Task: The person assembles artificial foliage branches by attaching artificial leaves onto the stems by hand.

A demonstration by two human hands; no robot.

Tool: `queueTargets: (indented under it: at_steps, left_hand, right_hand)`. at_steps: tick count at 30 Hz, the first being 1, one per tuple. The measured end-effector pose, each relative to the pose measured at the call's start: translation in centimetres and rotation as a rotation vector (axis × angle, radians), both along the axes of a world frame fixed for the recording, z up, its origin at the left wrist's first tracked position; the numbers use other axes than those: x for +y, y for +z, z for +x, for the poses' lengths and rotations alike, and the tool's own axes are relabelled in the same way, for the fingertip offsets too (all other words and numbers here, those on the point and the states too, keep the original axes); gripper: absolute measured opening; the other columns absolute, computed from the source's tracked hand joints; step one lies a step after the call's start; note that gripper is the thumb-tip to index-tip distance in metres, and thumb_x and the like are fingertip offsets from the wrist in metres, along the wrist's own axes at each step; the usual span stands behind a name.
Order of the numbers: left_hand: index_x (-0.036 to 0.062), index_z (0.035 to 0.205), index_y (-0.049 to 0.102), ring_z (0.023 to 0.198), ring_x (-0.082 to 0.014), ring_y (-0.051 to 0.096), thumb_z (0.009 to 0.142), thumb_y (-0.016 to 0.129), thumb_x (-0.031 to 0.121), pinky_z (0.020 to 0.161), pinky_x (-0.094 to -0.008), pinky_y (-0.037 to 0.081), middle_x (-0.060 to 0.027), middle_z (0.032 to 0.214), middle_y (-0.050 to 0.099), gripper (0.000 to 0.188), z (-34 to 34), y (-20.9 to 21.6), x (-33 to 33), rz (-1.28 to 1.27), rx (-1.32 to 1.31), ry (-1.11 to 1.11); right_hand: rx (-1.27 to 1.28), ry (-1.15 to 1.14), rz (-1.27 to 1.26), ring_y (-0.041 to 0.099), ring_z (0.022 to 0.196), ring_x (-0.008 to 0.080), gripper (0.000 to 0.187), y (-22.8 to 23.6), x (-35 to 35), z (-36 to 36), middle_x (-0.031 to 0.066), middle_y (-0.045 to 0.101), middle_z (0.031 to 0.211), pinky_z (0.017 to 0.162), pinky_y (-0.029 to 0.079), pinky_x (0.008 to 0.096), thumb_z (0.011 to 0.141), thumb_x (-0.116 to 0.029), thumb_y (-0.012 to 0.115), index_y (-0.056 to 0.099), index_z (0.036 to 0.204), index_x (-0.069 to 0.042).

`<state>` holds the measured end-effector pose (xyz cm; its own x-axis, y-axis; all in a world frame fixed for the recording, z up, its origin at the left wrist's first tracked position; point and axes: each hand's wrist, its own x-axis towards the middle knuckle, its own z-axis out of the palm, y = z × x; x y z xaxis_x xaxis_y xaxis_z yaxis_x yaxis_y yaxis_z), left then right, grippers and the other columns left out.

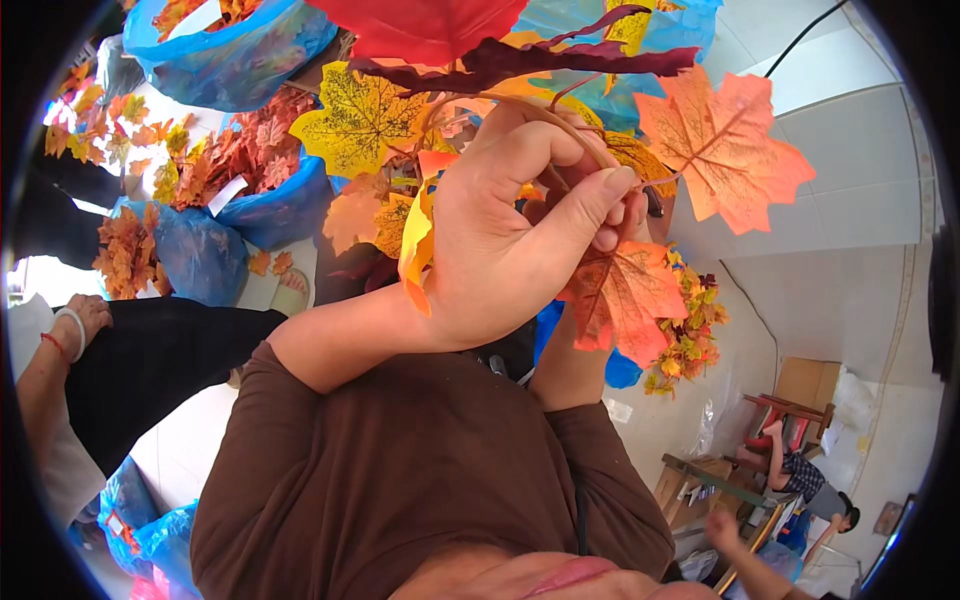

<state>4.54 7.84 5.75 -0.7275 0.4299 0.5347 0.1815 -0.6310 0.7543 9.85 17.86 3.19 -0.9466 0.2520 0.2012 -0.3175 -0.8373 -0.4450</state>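
Observation:
Both hands are raised close in front of my chest, fingertips meeting on an artificial maple-leaf garland. My left hand is closed, thumb and forefinger pinching the garland's thin brownish stem. Mostly covered by the left hand and a leaf, my right hand shows only a few bent fingertips; what they grip is hidden. An orange-pink maple leaf sticks out to the right of the fingers, and a redder-orange leaf hangs below them. Yellow leaves and a large red leaf surround the left hand.
Blue plastic bags of fabric leaves crowd the upper left, with reddish leaves below. A seated person's black-trousered leg is close on my left. More garland leaves hang at right. Another person and cardboard boxes are lower right.

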Motion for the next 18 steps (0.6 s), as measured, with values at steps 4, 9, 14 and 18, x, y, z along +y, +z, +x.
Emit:
queueTargets:
  at_steps: [4, 9, 14, 18]
  left_hand:
    - [-0.0011, 0.078, 0.048, 0.069, -0.0116, 0.053, 0.081, 0.054, -0.004, 0.065, -0.0227, 0.044, -0.0074, 0.08, 0.052, 0.007, -0.4, -0.5, 0.6, -0.074, 0.129, 0.166]
    - [-0.0005, 0.076, 0.053, 0.08, -0.0108, 0.049, 0.078, 0.059, -0.002, 0.072, -0.0235, 0.04, -0.0064, 0.081, 0.054, 0.007, -0.7, -1.5, 1.1, -0.185, 0.2, 0.285]
    - [-0.0007, 0.076, 0.053, 0.07, -0.0085, 0.051, 0.079, 0.057, 0.001, 0.063, -0.0226, 0.041, -0.0052, 0.079, 0.054, 0.006, -1.1, -1.9, 1.3, -0.11, -0.014, 0.161]
    - [0.0, 0.076, 0.052, 0.062, -0.005, 0.051, 0.083, 0.055, 0.006, 0.056, -0.0203, 0.042, -0.0028, 0.075, 0.055, 0.01, -1.2, -1.5, 1.4, -0.053, -0.267, -0.049]
  right_hand:
    - [-0.086, -0.253, 0.176, 0.048, 0.06, 0.012, 0.012, 0.9, -0.7, 0.5, 0.0071, 0.054, 0.075, 0.057, 0.043, 0.0227, 0.082, -0.006, 0.055, 0.054, 0.093, -0.001]
    - [-0.251, -0.999, 0.925, 0.053, 0.073, 0.0084, 0.012, 1.2, -2.3, 0.0, 0.0055, 0.057, 0.084, 0.062, 0.043, 0.0201, 0.085, -0.003, 0.051, 0.056, 0.092, 0.005]
    - [-0.179, -0.826, 0.737, 0.05, 0.075, 0.0076, 0.014, -0.1, -1.9, -0.4, 0.0037, 0.056, 0.085, 0.066, 0.042, 0.0201, 0.081, 0.003, 0.055, 0.054, 0.095, 0.003]
    - [-0.199, -0.499, 0.4, 0.049, 0.068, 0.0096, 0.007, 0.4, -0.6, -0.4, 0.0032, 0.052, 0.076, 0.061, 0.041, 0.0204, 0.085, -0.005, 0.053, 0.052, 0.09, 0.0]
